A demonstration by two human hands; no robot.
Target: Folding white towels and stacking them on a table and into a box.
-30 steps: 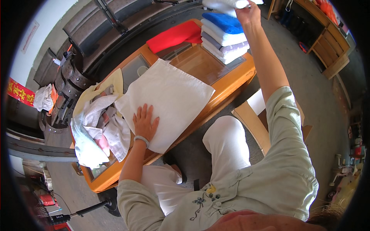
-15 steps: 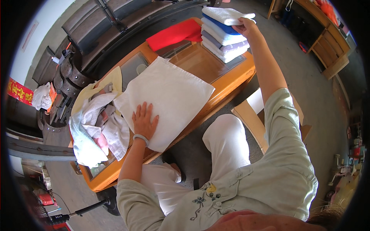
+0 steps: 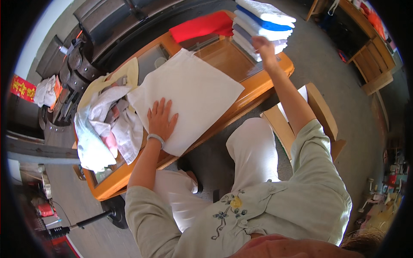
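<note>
A white cloth (image 3: 202,90) is lying flat in the middle of the frame, on a wooden table (image 3: 102,190). The left hand (image 3: 160,122) is resting palm down on its lower left part, fingers spread. Crumpled towels (image 3: 101,112) are lying just beside the cloth, at the left. In the upper right, the right hand (image 3: 264,50) is showing in front of a stack of folded towels (image 3: 263,22); blur is hiding whether its fingers are spread or pinching. A red cloth (image 3: 202,27) is lying near the stack.

Over on the left, a red strip (image 3: 16,84) carries gold characters (image 3: 26,91). From here they're too blurred to read.
</note>
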